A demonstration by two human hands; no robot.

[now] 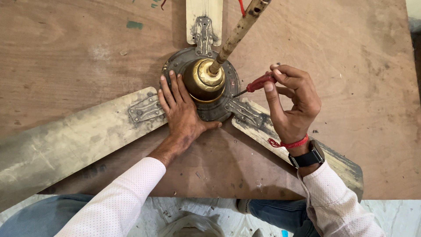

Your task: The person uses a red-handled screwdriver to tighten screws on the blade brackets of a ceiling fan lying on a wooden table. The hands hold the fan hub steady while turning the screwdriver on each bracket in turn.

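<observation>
Red-handled screwdriver [258, 83] pinched in the right hand [291, 103] fingers, tip at the fan hub [206, 103] on the tabletop [351, 52]; left hand [182, 112] pressed flat, fingers released. All three blades appear attached; screws probably remain.

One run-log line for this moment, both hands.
left hand: flat on fan motor housing | right hand: holds red screwdriver, tip at housing | site: wooden board

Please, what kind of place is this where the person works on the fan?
Probably a small repair workshop, or a home work corner. A dirty old ceiling fan lies on a worn, stained wooden board over a marble-like floor, and the right hand holds a red screwdriver.
</observation>
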